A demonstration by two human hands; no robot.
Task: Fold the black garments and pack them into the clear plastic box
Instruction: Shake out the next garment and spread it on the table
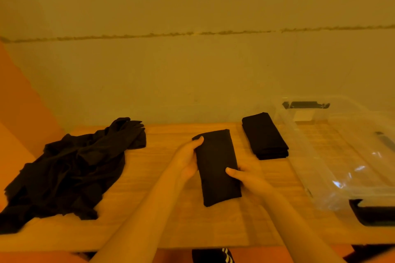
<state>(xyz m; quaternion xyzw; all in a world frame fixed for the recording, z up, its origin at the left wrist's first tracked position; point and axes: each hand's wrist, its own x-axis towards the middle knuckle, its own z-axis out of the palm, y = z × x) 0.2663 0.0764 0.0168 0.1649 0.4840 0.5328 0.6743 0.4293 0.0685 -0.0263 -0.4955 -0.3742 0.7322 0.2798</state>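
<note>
Nearest the camera, two bare forearms reach forward over the pale wooden desk (162, 228), and between the hands a narrow folded black garment (217, 166) is held, its long axis running away from the camera with a slight lean to the left at the far end. It is pinched at its far left corner by the left hand (188, 162), thumb on top, and at its right edge nearer the camera by the right hand (249, 179), thumb likewise laid over the cloth; both grips are thus closed on the fabric. A second folded black stack (265, 135) lies further back and to the right, just beside the wall of the clear plastic box (342, 156), which stands at the right end of the desk and appears to hold no garments yet. The box therefore lies to the right of the held bundle, on the right hand's side, so a carry rightward is judged the likely coming move. An unfolded heap of black clothing (70, 168) is left on the desk's left end.
</note>
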